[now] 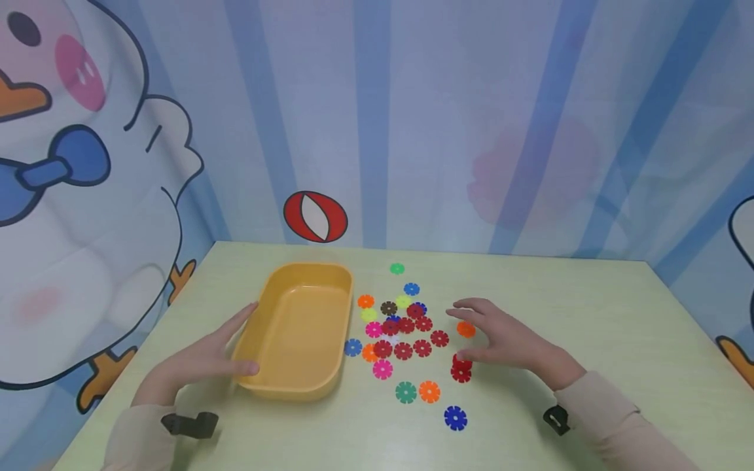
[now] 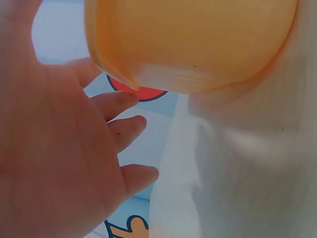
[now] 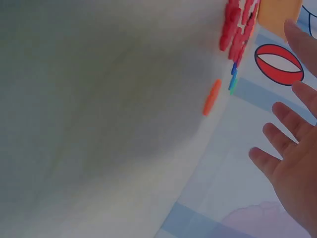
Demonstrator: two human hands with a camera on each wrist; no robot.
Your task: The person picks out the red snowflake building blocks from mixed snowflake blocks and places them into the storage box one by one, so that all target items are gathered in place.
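Touching yellow tray (image 1: 312, 330), left of notched discs (image 1: 406, 325) on surface (image 1: 565, 281): your left grip (image 1: 200, 356), loosely spread. Poised over their right side: your right grip (image 1: 501, 333), fingers apart, empty. Advised: steady lightly, pinch by edges.

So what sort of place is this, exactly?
Probably a children's play corner, or a booth dressed like one. A backdrop with big cartoon birds hangs behind a pale table, which holds a yellow tray and colourful notched discs. The wider room isn't visible.
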